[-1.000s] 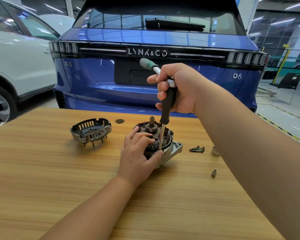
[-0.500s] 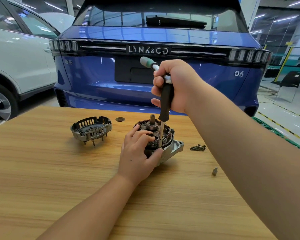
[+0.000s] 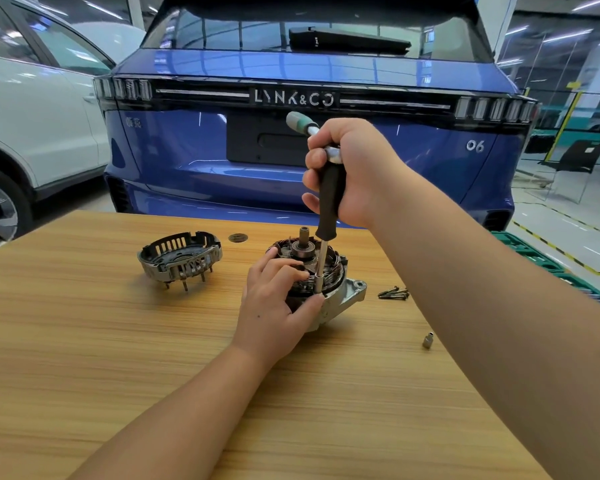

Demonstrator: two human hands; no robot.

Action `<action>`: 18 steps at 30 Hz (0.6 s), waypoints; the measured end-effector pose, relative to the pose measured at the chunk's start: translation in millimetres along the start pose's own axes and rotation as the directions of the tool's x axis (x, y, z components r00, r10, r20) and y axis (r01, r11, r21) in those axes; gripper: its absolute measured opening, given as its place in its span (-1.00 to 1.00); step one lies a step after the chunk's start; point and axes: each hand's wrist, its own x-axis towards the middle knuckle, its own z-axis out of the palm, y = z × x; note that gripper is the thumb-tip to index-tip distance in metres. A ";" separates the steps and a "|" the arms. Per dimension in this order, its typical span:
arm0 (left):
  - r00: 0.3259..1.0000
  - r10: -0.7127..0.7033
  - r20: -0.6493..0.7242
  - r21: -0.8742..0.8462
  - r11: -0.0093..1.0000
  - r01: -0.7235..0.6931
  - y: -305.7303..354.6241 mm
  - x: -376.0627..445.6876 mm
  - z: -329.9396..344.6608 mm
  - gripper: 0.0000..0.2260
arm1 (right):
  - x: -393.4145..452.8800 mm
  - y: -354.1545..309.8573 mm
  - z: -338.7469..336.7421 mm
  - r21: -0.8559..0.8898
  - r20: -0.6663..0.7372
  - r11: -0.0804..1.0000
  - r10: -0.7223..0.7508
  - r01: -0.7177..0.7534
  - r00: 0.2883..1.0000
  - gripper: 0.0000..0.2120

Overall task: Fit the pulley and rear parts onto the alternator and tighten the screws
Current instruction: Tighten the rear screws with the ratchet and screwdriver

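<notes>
**Screwdriver set upright on the open alternator**

The alternator (image 3: 321,289) sits on the wooden desk (image 3: 84,341), toward the far edge and a little right of the middle, with its shaft pointing up and the copper windings exposed. The left hand (image 3: 274,306) holds it steady: the fingers curl over the top of the windings and the thumb presses against the silver housing, just beside the tool's tip. The right hand (image 3: 347,171) is wrapped tight around the black handle of a screwdriver (image 3: 326,206), which stands nearly upright with its thin metal shank coming down onto the near rim of the alternator. A green and grey cap sticks out above the fist.

The rear cover (image 3: 179,256), a slotted black and silver shell with studs pointing down, lies to the left of the alternator, apart from it. A small dark disc (image 3: 237,237) lies near the far edge between them. A cluster of dark screws (image 3: 394,293) rests to the right of the alternator, and a small metal socket (image 3: 427,340) stands nearer the near edge, partly behind the right forearm.

Beyond the far edge stands a blue car (image 3: 430,174), with a white car (image 3: 32,133) to its left.
</notes>
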 end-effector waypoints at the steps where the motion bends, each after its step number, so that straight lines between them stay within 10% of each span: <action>1: 1.000 0.000 -0.001 -0.006 1.000 0.000 -0.8 0.0 -0.1 -0.74 | 0.1 0.7 -0.4 0.002 0.005 1.000 -0.002 0.002 1.000 -0.82; 18: 0.999 0.000 -0.037 0.054 0.999 0.002 0.8 -3.3 6.2 -0.51 | 2.1 5.8 4.5 0.015 -0.055 0.985 -0.169 0.170 0.984 -0.84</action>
